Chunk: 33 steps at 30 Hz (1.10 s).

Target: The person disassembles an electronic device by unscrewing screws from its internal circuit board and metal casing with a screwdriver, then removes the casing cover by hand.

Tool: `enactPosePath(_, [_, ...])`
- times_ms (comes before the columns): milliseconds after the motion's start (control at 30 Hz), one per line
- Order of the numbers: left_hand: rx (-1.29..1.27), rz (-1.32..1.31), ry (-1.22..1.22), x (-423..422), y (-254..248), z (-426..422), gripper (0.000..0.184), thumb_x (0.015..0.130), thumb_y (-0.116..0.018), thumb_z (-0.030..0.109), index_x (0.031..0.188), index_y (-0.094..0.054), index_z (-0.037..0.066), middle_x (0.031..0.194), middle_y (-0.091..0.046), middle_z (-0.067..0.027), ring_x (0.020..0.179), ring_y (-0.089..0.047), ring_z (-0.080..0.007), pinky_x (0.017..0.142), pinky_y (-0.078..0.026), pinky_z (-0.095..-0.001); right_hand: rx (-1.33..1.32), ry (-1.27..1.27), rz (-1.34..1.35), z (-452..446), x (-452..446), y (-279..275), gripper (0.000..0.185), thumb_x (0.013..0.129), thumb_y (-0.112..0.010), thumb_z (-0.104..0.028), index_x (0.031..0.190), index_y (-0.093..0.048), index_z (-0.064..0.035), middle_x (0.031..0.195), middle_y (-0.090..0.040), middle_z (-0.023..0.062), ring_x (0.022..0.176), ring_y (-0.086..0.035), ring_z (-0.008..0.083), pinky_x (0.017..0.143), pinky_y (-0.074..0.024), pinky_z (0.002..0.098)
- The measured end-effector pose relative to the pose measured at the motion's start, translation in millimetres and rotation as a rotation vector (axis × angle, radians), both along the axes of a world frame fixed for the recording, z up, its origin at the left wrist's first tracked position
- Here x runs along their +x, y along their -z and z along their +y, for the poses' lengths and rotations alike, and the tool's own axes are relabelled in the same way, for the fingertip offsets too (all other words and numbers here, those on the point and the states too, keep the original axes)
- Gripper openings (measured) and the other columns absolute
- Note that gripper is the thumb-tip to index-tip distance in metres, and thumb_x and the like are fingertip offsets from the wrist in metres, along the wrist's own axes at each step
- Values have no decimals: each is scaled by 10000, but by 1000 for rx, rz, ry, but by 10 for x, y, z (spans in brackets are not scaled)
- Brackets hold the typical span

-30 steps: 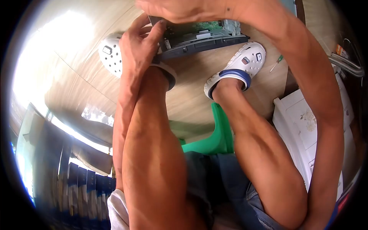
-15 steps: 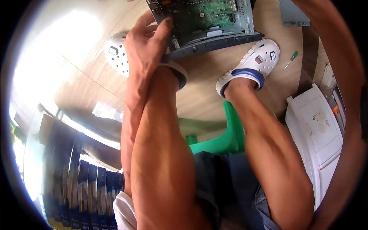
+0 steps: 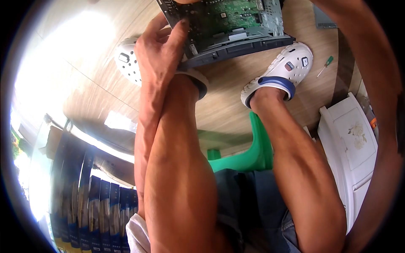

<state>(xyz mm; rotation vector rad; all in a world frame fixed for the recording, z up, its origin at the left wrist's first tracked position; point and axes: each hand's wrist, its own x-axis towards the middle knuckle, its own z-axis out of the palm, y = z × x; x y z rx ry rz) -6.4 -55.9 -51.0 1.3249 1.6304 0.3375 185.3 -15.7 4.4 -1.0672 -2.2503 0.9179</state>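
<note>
An opened electronic device [image 3: 236, 44] with a metal chassis and dark front panel stands at the top of the view, cut off by the frame edge. Inside it lies a green circuit board [image 3: 238, 17]. My left hand [image 3: 158, 52] grips the left side wall, thumb inside and fingers curled around the outside. My right arm [image 3: 371, 55] runs up the right side and leaves the frame at the top. A small skin-coloured patch, possibly part of my right hand [image 3: 185, 1], shows over the board at the top edge; its fingers cannot be made out.
White clogs [image 3: 283, 65] are on my feet, beside the device. A green-handled screwdriver [image 3: 325, 65] lies on the wooden floor, with a grey metal panel [image 3: 325, 19] above it. A green stool [image 3: 257, 147], white drawer unit [image 3: 350, 126] and several blue boxes [image 3: 105, 211] are around me.
The skin-coloured patch has appeared over the circuit board at the top edge. My left hand keeps its hold on the device, and the view has shifted slightly.
</note>
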Motion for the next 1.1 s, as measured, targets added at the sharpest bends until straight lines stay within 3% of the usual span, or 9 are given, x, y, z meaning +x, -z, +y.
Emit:
enactPosePath(167, [-12,98,86,-25,-27,40,398,933,-721,316,1172,-713,-2,887,-754,-102,804,-658,-131,766,-511,-279,-24,-27,-6,18,-11,-51,140,914,-609,-45,1045,-562,-28,796,-638,194,684,-676,328,619,-570,406])
enactPosePath(667, [17,-36,21,-15,-34,20,417,940,-725,316,1162,-701,-35,897,-760,-109,803,-669,-133,752,-523,-282,-79,-117,-22,174,-47,-157,108,924,-607,-51,1010,-552,-17,768,-640,199,671,-678,318,613,-565,406])
enactPosePath(767, [-36,-75,29,-55,-2,17,415,926,-727,307,1168,-691,-28,993,-741,-115,908,-655,-138,788,-513,-284,-87,-132,-23,202,-48,-172,103,926,-607,-52,1003,-550,-15,763,-640,200,669,-678,316,612,-564,406])
enactPosePath(867, [-144,-232,-100,28,-39,34,440,961,-668,231,1318,-612,-19,1076,-740,-167,915,-706,-240,800,-565,-363,-94,-149,-27,236,-49,-196,99,928,-607,-53,997,-548,-12,757,-641,201,666,-679,314,610,-563,406])
enactPosePath(967, [-203,-204,-67,35,-131,95,484,934,-698,266,1310,-606,-25,1078,-723,-167,889,-689,-191,729,-548,-296,-102,-165,-32,271,-52,-216,96,930,-607,-54,990,-547,-10,751,-641,202,663,-679,312,609,-561,406])
enactPosePath(1067, [-66,-224,-1,-77,98,93,483,935,-658,322,1272,-620,-22,1030,-712,-159,789,-680,-180,607,-528,-259,-110,-178,-37,309,-53,-227,93,932,-606,-55,983,-545,-8,746,-642,202,661,-679,310,608,-560,407])
enactPosePath(1100, [-159,-236,-20,-63,61,137,483,931,-642,347,1250,-629,-16,1006,-704,-148,762,-671,-177,574,-516,-257,-114,-183,-39,317,-52,-228,92,933,-606,-56,981,-544,-7,744,-642,203,660,-679,309,607,-560,407])
